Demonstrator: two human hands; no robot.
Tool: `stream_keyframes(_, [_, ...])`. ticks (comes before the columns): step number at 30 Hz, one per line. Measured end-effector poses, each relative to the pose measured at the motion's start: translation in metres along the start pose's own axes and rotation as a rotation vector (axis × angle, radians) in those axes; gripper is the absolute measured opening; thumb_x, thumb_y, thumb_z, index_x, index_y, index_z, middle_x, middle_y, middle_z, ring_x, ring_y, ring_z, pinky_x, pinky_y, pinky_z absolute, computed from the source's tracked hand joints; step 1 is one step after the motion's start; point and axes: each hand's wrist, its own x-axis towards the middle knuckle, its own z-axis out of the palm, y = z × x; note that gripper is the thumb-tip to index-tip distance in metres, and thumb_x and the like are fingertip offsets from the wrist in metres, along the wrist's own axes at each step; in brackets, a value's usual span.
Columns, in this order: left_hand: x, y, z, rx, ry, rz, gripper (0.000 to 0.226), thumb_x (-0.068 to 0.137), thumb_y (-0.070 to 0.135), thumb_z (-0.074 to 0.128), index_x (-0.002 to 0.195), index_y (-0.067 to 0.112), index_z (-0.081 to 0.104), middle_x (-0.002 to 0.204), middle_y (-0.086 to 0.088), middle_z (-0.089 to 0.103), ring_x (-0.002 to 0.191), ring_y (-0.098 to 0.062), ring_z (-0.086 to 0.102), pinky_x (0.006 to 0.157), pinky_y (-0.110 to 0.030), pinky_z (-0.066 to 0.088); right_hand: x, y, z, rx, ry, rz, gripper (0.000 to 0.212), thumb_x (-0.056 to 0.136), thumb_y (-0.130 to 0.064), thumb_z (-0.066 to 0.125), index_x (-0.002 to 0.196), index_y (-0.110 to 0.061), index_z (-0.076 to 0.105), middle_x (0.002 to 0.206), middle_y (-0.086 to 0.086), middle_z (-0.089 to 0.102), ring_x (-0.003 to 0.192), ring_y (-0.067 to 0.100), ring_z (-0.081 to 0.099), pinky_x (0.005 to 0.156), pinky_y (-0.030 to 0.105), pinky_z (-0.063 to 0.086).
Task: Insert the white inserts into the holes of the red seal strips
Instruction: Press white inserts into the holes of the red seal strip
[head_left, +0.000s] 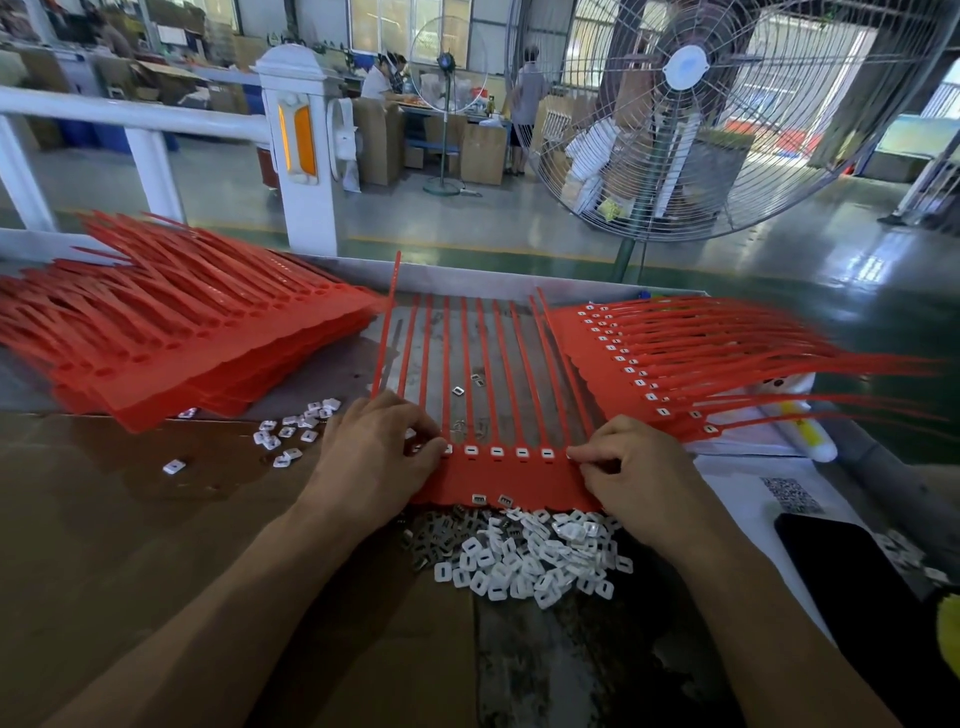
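— Two hands at work. What lies nearest?

— A loose heap of white inserts (524, 556) on the surface (571, 665), partly over brown cardboard (130, 519), in no container. A dark phone (852, 587) lies to the right on white paper.

— And the hands?

— The left hand (371, 457) rests on the left end of a red seal strip sheet (506, 480), fingers curled, fingertips pressing at a hole; whether it pinches an insert, I cannot tell. The right hand (641, 475) pinches the sheet's right end with curled fingers. Five seated inserts show in the row between the hands.

— Beyond that?

— The sheet's tails run away from the person. A few scattered inserts (291, 431) lie left. A stack of unfilled red sheets (171, 332) sits far left; a filled stack (639, 358), inserts seated, far right. A floor fan (727, 114) stands behind.
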Motion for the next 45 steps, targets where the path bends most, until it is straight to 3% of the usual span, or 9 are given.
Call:
stream_keyframes(8, [-0.001,0.001,-0.001,0.01,-0.001,-0.001,0.011,0.092,0.045,0.066,0.096,0.036,0.071,0.106,0.015,0.059,0.108,-0.01,0.05,0.102,-0.041,0.038,0.001,-0.006,-0.001,-0.116,-0.043,0.029,0.024,0.092,-0.023,0.066,0.111,-0.031,0.079,0.104,-0.019,0.059,0.097,0.003,0.061,0.087,0.035,0.055])
stream_keyframes(16, [-0.002,0.002,-0.002,-0.003,0.003,0.0,0.009,0.092,0.042,0.067,0.096,0.036,0.072,0.106,0.014,0.06,0.108,-0.011,0.05,0.102,-0.04,0.038,-0.005,-0.006,-0.007,-0.039,0.066,0.045,0.027,0.096,-0.014,0.064,0.109,-0.032,0.08,0.098,-0.019,0.06,0.096,0.005,0.06,0.085,0.023,0.047])
stream_keyframes(21, [-0.002,0.002,-0.002,-0.004,0.003,-0.007,0.008,0.092,0.041,0.068,0.096,0.036,0.072,0.106,0.014,0.059,0.109,-0.011,0.049,0.102,-0.04,0.037,-0.004,-0.011,-0.012,-0.142,-0.018,0.009,0.032,0.097,-0.011,0.058,0.115,-0.027,0.079,0.106,-0.009,0.064,0.101,0.011,0.061,0.091,0.034,0.052])
stream_keyframes(29, [-0.001,0.003,-0.003,0.015,-0.009,-0.008,0.01,0.092,0.043,0.067,0.097,0.036,0.072,0.108,0.014,0.06,0.111,-0.013,0.05,0.104,-0.042,0.037,-0.004,-0.016,-0.018,-0.312,-0.147,-0.083,0.026,0.1,-0.023,0.059,0.121,-0.029,0.073,0.107,-0.013,0.054,0.1,0.011,0.058,0.088,0.037,0.051])
stream_keyframes(32, [-0.002,0.004,-0.003,0.012,-0.018,-0.012,0.011,0.092,0.042,0.067,0.098,0.035,0.072,0.108,0.013,0.06,0.111,-0.013,0.051,0.104,-0.043,0.038,-0.006,-0.009,-0.025,-0.076,-0.168,-0.047,0.018,0.095,-0.024,0.073,0.11,-0.033,0.076,0.102,-0.018,0.065,0.096,0.001,0.062,0.088,0.03,0.05])
stream_keyframes(35, [-0.002,0.004,-0.003,0.009,-0.003,-0.009,0.011,0.092,0.041,0.067,0.097,0.033,0.073,0.107,0.012,0.06,0.11,-0.013,0.051,0.103,-0.043,0.039,-0.008,-0.01,-0.036,0.209,-0.292,-0.054,0.01,0.089,-0.026,0.081,0.09,-0.036,0.079,0.089,-0.016,0.076,0.084,-0.001,0.069,0.078,0.023,0.05])
stream_keyframes(41, [-0.002,0.005,-0.005,-0.005,-0.013,-0.012,0.01,0.092,0.04,0.067,0.097,0.033,0.073,0.108,0.011,0.061,0.109,-0.014,0.051,0.103,-0.045,0.041,-0.012,-0.015,-0.036,0.221,-0.498,-0.047,0.017,0.078,-0.041,0.088,0.092,-0.039,0.078,0.085,-0.004,0.073,0.077,0.011,0.068,0.079,0.04,0.056])
stream_keyframes(45, [-0.002,0.006,-0.005,-0.003,-0.014,-0.024,0.011,0.092,0.04,0.067,0.096,0.032,0.073,0.108,0.011,0.06,0.11,-0.013,0.052,0.103,-0.044,0.041,-0.012,-0.018,-0.034,0.213,-0.504,-0.111,0.019,0.079,-0.035,0.089,0.092,-0.043,0.078,0.081,-0.001,0.063,0.069,0.009,0.057,0.068,0.033,0.049])
